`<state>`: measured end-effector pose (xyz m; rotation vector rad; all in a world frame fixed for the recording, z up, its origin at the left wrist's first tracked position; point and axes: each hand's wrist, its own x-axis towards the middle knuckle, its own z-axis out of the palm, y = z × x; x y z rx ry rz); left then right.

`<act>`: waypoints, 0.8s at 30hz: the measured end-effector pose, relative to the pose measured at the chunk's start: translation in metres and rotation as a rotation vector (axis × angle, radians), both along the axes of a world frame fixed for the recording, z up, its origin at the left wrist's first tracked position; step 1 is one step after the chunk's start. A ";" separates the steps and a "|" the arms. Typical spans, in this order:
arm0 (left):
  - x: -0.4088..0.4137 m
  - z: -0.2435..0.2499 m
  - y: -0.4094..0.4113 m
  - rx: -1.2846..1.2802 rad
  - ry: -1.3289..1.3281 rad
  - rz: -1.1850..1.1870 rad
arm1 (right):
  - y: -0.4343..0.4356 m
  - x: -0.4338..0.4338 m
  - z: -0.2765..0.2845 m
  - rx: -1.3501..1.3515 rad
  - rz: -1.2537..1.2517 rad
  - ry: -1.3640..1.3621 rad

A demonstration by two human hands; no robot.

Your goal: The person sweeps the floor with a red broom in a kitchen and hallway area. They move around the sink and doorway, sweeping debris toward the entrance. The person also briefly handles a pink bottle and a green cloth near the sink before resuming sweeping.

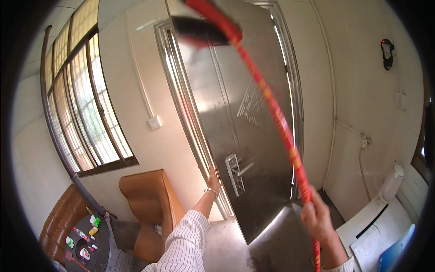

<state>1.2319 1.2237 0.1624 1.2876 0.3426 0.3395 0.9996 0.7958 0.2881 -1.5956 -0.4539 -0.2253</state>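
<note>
My right hand (317,216) grips the red, patterned handle of a broom (280,117). The handle slants up and left across a metal door (251,142). Raised near the top of the door is the red broom head (217,18); it is blurred, with a dark and red shape beside it that looks like its reflection. My left hand (214,178), with a bracelet at the wrist, is at the door's free edge, left of the lever handle (243,170). Whether its fingers close around that edge is too small to tell. The door stands ajar.
A brown chair (146,204) stands left of the doorway. Farther left, a dark round table (105,251) holds a bottle, a cup, small packs and a red fly swatter (69,255). A pole rises beside the barred window (88,102). At right is a white appliance or cabinet top (373,234).
</note>
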 end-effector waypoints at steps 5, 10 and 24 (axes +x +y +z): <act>0.009 0.019 -0.025 -0.109 -0.066 -0.150 | -0.023 -0.038 -0.107 -0.382 -0.218 -0.407; 0.015 0.001 0.002 -0.163 -0.055 -0.025 | -0.094 -0.118 -0.207 -0.593 -0.250 -0.002; 0.038 -0.016 -0.001 0.184 -0.086 0.133 | -0.074 -0.174 -0.135 0.042 -0.366 0.226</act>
